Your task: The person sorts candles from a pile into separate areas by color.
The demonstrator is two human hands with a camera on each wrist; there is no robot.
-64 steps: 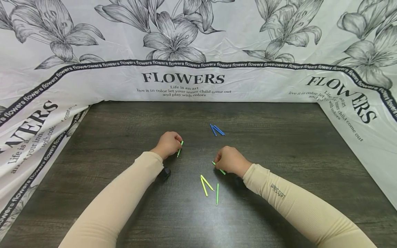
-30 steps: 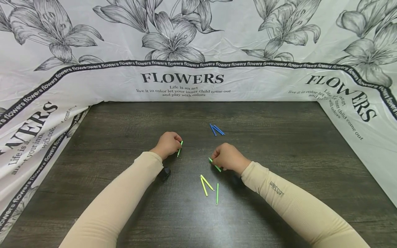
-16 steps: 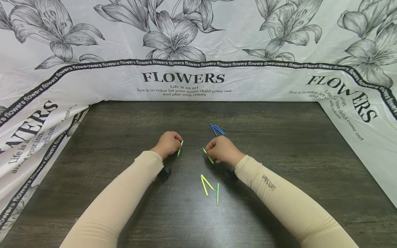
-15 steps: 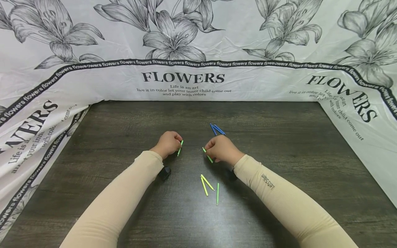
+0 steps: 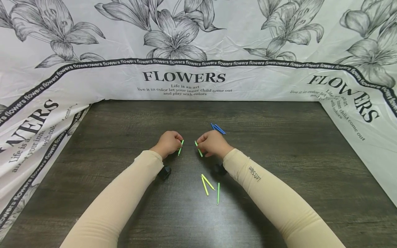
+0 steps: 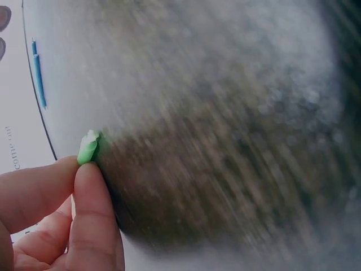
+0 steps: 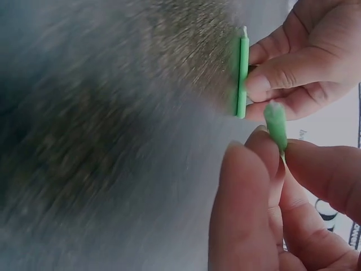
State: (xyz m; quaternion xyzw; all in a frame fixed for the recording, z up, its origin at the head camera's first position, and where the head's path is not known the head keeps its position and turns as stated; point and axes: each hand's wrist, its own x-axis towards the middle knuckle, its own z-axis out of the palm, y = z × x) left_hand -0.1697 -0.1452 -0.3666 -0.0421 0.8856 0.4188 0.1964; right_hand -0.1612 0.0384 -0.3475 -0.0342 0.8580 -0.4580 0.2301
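Observation:
In the head view my left hand [image 5: 169,142] pinches a thin green candle [image 5: 181,148] [image 6: 88,148] at table level between thumb and finger. Just to the right, my right hand [image 5: 214,142] pinches a second green candle [image 5: 199,149] [image 7: 276,125]. A narrow gap parts the two, their far ends leaning toward each other. White wick tips show in the wrist views; in the right wrist view the left hand's candle [image 7: 243,76] stands beyond my right fingers. Behind the right hand lie blue candles [image 5: 219,129], partly covered by it.
Nearer the front lie two yellow candles [image 5: 205,186] meeting at one end, and a single green candle [image 5: 218,193] beside them. The dark wooden table [image 5: 124,120] is walled at the back and sides by a white flower-print cloth [image 5: 263,82].
My right hand has carried its green candle left and away from me, from above the yellow candles to close beside the left hand's candle. The left hand has stayed in place.

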